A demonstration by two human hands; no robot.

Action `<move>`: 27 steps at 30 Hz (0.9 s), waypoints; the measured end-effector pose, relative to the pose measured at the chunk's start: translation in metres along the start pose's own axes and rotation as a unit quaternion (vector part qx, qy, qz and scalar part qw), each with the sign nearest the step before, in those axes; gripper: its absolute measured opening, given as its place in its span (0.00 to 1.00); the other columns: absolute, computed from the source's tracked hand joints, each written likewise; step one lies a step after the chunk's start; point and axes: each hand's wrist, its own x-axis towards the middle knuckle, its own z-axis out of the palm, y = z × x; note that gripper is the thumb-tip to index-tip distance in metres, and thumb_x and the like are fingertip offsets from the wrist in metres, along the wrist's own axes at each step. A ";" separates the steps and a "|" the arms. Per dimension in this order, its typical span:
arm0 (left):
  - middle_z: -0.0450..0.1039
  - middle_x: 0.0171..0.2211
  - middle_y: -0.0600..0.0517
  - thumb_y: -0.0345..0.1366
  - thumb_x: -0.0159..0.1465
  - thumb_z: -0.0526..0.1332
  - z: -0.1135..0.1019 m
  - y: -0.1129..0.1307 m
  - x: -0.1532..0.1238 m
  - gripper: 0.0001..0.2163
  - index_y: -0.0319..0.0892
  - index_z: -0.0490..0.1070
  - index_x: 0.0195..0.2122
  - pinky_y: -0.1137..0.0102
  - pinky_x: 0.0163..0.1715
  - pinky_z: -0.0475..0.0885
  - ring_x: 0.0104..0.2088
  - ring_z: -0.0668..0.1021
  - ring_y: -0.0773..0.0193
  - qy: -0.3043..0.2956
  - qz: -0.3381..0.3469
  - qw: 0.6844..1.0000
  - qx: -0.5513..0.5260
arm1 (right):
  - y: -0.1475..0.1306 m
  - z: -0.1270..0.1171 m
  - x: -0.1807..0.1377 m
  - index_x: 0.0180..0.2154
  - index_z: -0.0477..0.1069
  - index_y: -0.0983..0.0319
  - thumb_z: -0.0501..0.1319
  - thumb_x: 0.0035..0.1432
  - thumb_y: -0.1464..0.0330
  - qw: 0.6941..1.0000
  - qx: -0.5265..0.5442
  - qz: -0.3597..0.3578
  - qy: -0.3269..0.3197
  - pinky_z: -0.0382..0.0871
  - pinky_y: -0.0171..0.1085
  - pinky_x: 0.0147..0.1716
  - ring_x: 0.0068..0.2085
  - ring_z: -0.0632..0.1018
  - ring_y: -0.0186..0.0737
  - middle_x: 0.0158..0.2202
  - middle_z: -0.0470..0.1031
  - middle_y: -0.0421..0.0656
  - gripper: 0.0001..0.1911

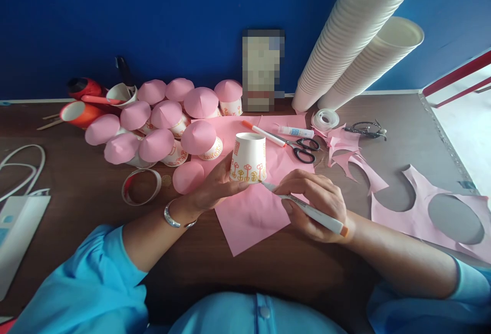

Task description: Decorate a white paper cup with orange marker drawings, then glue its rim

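Observation:
A white paper cup, held upside down, bears red and yellow-orange flowers drawn around its wide rim. My left hand is closed around the cup's left side and lower edge. In my right hand is a white marker with an orange end, its tip at the cup's lower right edge. Beneath both hands lies pink paper. Just beyond the cup are an orange-capped marker, a glue stick and black-handled scissors.
Several decorated cups with pink cone tops stand at the back left. A tape roll and a pink disc lie nearer. Tall cup stacks lean against the blue wall. Pink offcuts, clear tape and glasses are on the right.

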 end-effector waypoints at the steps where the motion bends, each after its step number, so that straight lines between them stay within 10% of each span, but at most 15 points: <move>1: 0.77 0.53 0.48 0.39 0.62 0.72 0.000 0.000 0.000 0.25 0.49 0.70 0.60 0.60 0.56 0.72 0.54 0.77 0.54 -0.002 0.001 1.000 -0.002 | 0.000 0.000 0.000 0.41 0.72 0.61 0.58 0.62 0.75 1.000 0.000 0.001 0.001 0.73 0.36 0.27 0.28 0.80 0.39 0.28 0.77 0.42 0.07; 27: 0.79 0.52 0.45 0.39 0.63 0.71 0.002 0.003 0.001 0.21 0.44 0.74 0.56 0.58 0.55 0.72 0.53 0.79 0.51 -0.010 0.021 1.000 -0.001 | -0.001 -0.001 0.000 0.42 0.73 0.60 0.58 0.63 0.75 1.000 -0.002 0.014 0.015 0.75 0.36 0.28 0.29 0.80 0.39 0.30 0.78 0.43 0.08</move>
